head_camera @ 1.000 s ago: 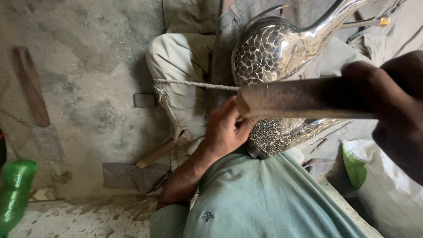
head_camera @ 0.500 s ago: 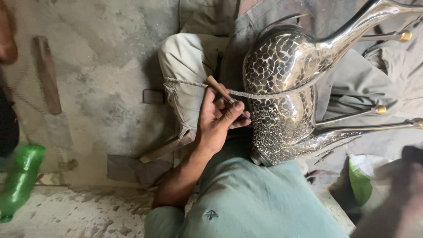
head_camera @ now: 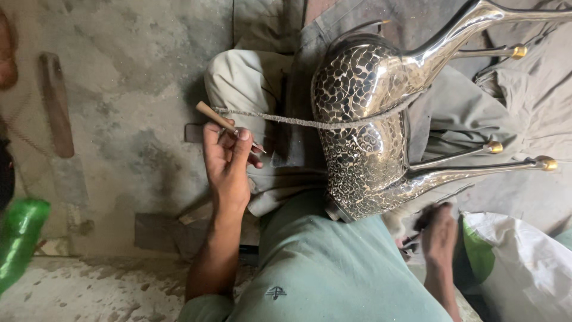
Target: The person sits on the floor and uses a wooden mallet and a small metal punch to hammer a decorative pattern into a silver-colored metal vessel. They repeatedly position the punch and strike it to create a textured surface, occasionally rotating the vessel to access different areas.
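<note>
Left hand (head_camera: 229, 164), w/ fingers curled and grip closed around a thin wooden-handled chisel (head_camera: 225, 124), is held up over the left knee; tool's metal tip pokes out past the fingers toward the lap. A rough cord (head_camera: 298, 122) runs from near the tool handle across to the metal animal figure (head_camera: 363, 131) and wraps round its body. The figure, shiny silver w/ a dense leaf-like engraved pattern, lies on its side across the person's lap, neck stretching to upper right, slim legs w/ brass-coloured hooves (head_camera: 545, 163) pointing right. Right hand (head_camera: 438, 235) is low at the figure's rump end, beside a white sack (head_camera: 524, 268) w/ a green patch at its edge; it seems to be touching a dark object, but it's blurred, so can't tell if that grip is closed or apart. Grey cloth (head_camera: 536, 95) lies under the legs. On the concrete floor (head_camera: 131, 77) at left: a wooden strip (head_camera: 56, 101) and, lower down, a green plastic bottle (head_camera: 21, 238).
</note>
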